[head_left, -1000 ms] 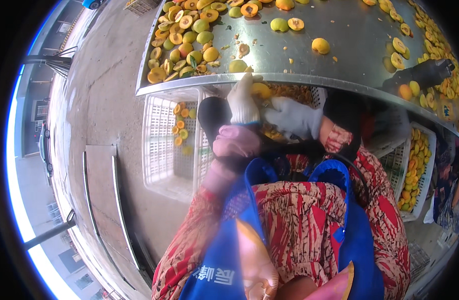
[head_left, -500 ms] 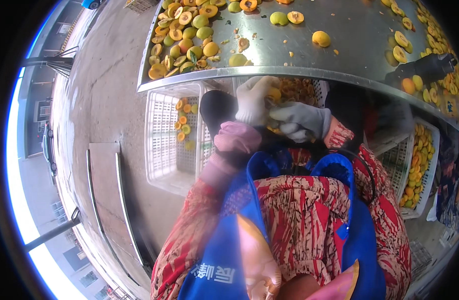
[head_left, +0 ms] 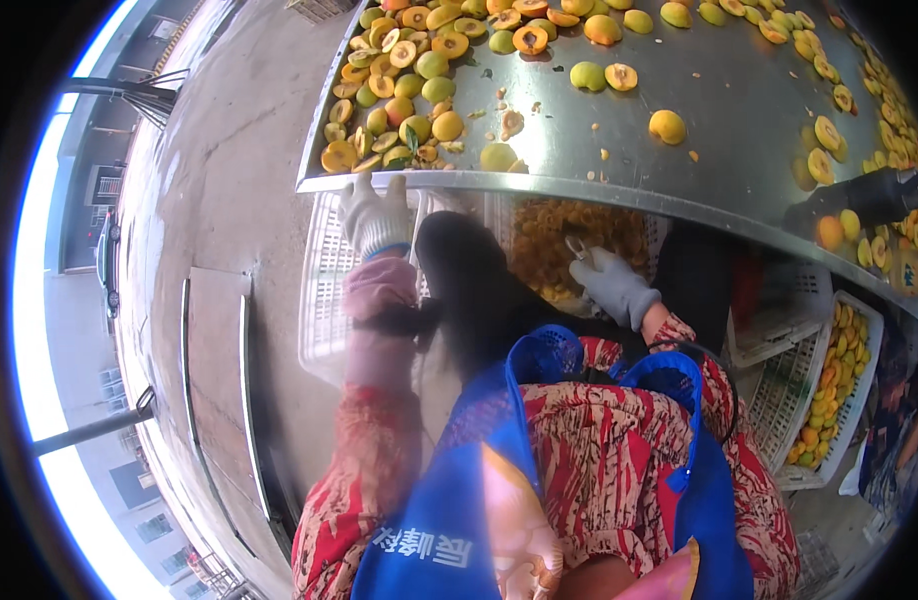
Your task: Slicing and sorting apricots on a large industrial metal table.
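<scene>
My left hand [head_left: 375, 218], in a white knit glove, reaches up to the near edge of the metal table [head_left: 579, 185]. Its fingers are apart with nothing visible in them, just below a pile of whole and halved apricots [head_left: 404, 88]. Lower and to the right, my right hand [head_left: 619, 287], in a grey glove, is closed around a small metal tool with a looped end [head_left: 576, 246]. It hovers over a crate filled with orange-brown fruit pieces [head_left: 549, 225], partly hidden under the table edge.
A white slatted crate [head_left: 324, 290] stands below my left arm. Further right, another white crate holds whole apricots [head_left: 834, 385]. A dark cylindrical object [head_left: 874, 195] lies on the table's right side among more fruit. A flat board [head_left: 217, 400] rests on the concrete floor at left.
My hands were together around a fruit over the crate. They have parted: the left moved left to the table edge, the right lowered slightly, and the metal tool now shows.
</scene>
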A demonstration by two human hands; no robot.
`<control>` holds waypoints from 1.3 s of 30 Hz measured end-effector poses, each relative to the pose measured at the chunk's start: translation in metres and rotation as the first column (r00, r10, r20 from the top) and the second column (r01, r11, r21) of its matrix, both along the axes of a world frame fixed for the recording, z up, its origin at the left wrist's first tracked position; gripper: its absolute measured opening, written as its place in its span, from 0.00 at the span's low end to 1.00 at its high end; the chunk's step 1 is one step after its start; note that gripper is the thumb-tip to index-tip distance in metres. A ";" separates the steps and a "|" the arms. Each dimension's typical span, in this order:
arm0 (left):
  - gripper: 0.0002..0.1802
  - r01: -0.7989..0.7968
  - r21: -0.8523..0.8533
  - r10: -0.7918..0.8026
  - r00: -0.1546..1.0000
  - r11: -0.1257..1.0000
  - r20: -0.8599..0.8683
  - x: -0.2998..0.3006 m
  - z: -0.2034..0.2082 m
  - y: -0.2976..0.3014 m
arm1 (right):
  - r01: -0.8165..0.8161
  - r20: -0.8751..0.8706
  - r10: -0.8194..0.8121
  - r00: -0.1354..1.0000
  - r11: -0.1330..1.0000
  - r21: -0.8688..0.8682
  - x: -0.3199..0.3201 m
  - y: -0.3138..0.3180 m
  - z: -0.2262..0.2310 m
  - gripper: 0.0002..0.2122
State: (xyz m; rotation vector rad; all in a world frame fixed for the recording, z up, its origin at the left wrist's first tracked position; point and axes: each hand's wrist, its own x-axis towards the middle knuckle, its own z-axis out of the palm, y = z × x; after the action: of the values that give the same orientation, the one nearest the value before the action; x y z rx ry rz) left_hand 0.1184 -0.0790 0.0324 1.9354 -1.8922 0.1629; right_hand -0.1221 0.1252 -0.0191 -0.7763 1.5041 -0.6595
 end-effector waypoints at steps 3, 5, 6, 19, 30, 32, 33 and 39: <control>0.27 0.342 0.151 -0.335 0.939 0.927 -0.071 -0.035 0.018 -0.024 | 0.041 -0.073 -0.053 0.996 0.988 -0.149 -0.001 -0.004 -0.024 0.15; 0.25 0.337 0.502 -0.404 0.914 0.796 0.026 -0.096 0.035 -0.022 | 0.057 -0.005 -0.057 0.998 0.995 -0.080 -0.004 -0.010 0.010 0.16; 0.24 0.278 0.629 -0.434 0.895 0.725 0.104 -0.115 0.035 -0.023 | 0.058 0.069 -0.056 0.996 0.998 -0.021 -0.004 -0.012 0.026 0.17; 0.20 0.677 0.404 -0.011 0.519 0.615 -0.855 -0.112 -0.001 -0.041 | 0.164 0.245 -0.134 0.960 0.981 -0.105 -0.002 -0.012 0.053 0.13; 0.29 0.695 0.114 0.346 -0.203 0.710 -0.916 -0.113 -0.006 0.079 | 0.145 0.096 -0.116 0.989 0.909 -0.392 0.024 -0.022 0.062 0.17; 0.30 0.651 0.143 0.331 -0.176 0.746 -0.927 -0.112 -0.009 0.084 | 0.000 -0.184 -0.119 0.976 0.841 -0.541 0.026 -0.022 0.065 0.18; 0.30 0.652 0.141 0.332 -0.178 0.745 -0.926 -0.113 -0.008 0.085 | 0.000 -0.187 -0.120 0.975 0.841 -0.540 0.028 -0.021 0.067 0.18; 0.32 0.524 0.092 0.158 -0.082 0.847 -0.984 -0.124 -0.008 0.095 | 0.073 -0.196 -0.222 0.955 0.818 -0.570 0.036 -0.020 0.058 0.12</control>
State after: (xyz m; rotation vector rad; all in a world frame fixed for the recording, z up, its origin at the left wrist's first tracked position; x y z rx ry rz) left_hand -0.0052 0.0164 0.0240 1.0710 -0.9638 -1.6107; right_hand -0.0859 0.1057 0.0388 -1.2350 1.6323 -1.1906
